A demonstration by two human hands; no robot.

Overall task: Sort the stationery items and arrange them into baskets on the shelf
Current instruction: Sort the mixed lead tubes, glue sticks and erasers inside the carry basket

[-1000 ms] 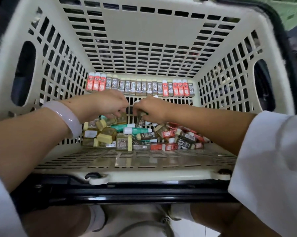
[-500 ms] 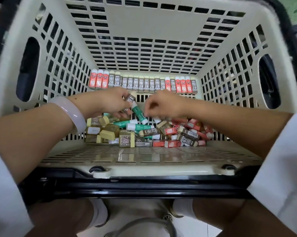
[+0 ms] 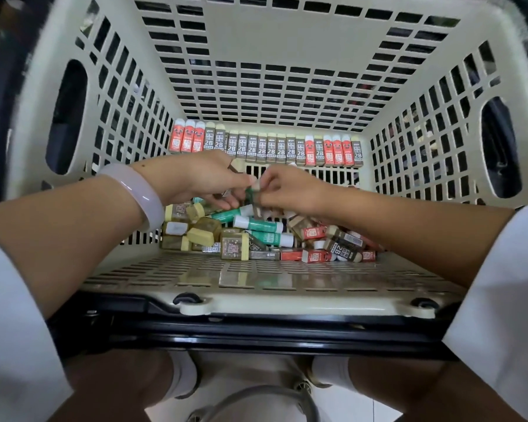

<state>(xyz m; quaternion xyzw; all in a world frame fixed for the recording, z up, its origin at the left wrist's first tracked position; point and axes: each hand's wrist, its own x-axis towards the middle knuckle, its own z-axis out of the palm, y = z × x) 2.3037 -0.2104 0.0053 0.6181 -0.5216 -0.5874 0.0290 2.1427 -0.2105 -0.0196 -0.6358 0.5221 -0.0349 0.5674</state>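
A neat row of red and grey 2B erasers (image 3: 265, 147) stands along the far edge of the cream basket's floor (image 3: 256, 278). Closer to me lies a loose pile of erasers (image 3: 256, 236) in green, red, grey and olive. Above the pile, my left hand (image 3: 202, 181) grips a few erasers, with a brown one (image 3: 235, 166) poking out above its fingers. My right hand (image 3: 290, 190) meets it fingertip to fingertip. Both hands pinch a green eraser (image 3: 250, 194) with a pale end between them.
Slotted basket walls rise on the left (image 3: 110, 117) and right (image 3: 424, 141), each with an oval handle hole. A black bar (image 3: 256, 330) runs under the basket's near rim. My knees and a floor show below it.
My hands rose off the pile with erasers in the left one. The right hand closed in on the green eraser hanging from my left fingers, and now both hold it.
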